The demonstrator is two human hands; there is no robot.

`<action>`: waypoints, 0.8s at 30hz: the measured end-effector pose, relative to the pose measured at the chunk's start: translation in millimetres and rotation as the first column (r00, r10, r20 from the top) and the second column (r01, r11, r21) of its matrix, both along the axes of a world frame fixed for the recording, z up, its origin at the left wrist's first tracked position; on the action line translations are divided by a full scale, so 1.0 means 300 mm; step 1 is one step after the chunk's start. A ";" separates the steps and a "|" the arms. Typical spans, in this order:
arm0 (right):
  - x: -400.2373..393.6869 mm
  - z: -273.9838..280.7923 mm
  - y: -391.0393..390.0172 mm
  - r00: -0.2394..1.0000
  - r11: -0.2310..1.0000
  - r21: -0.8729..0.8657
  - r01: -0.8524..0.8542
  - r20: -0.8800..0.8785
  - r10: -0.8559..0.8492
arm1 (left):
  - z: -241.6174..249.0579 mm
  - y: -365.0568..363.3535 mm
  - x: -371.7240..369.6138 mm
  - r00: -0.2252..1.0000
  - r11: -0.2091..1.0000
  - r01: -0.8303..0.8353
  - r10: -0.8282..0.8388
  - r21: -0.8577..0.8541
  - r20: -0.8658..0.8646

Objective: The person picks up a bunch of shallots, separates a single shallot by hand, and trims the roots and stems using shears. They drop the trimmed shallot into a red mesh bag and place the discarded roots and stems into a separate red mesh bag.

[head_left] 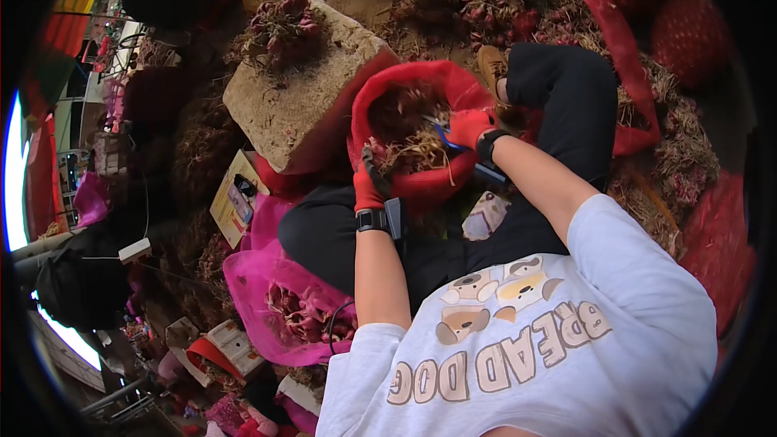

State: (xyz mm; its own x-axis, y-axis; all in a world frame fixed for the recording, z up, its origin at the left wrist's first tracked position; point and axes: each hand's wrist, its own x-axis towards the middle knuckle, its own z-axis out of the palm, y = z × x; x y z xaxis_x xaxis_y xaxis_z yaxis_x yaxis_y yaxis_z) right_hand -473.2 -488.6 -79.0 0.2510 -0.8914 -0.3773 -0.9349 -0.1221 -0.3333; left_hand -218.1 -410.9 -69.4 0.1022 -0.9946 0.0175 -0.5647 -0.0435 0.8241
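My right hand (471, 127), in a red glove, is closed around the blue handles of a pair of scissors (442, 134). Their blades point left, over the mouth of a red mesh sack (363, 97) with a rolled rim. Inside the sack lie dry stems and trimmings (417, 154). At the sack's left rim is my left hand (369, 184), in a red glove with a dark palm. Its fingers are closed on a bunch of dried shallots (380, 154), partly hidden by the glove. Both wrists wear dark bands.
A pale foam block (299, 89) stands beyond the sack, with a shallot bunch (291, 26) on top. A pink mesh bag (243, 275) of trimmed bulbs is at my left. Heaps of dried shallots (486, 4) lie ahead, and full red net sacks (688, 32) stand at the right.
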 end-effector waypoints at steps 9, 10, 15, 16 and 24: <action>-0.087 0.182 0.057 0.838 0.861 0.295 -0.415 -0.245 0.488 | -0.008 -0.006 -0.041 0.805 0.976 -0.176 0.218 0.130 -0.551; -0.126 0.164 0.035 0.808 0.847 0.212 -0.488 -0.258 0.530 | 0.007 -0.006 -0.037 0.832 0.982 -0.173 0.189 0.080 -0.521; -0.217 0.524 0.001 0.795 0.856 0.135 -0.499 -0.320 0.515 | 0.025 0.002 0.003 0.885 0.927 0.054 0.128 -0.371 0.448; -0.224 0.554 0.006 0.841 0.868 -0.017 -0.497 -0.254 0.477 | 0.075 -0.006 -0.020 0.904 0.917 0.047 0.130 -0.397 0.408; -0.127 0.054 -0.053 0.954 0.966 -0.141 -0.219 -0.240 0.181 | 0.059 -0.047 -0.037 0.426 0.996 0.061 0.028 0.060 -0.904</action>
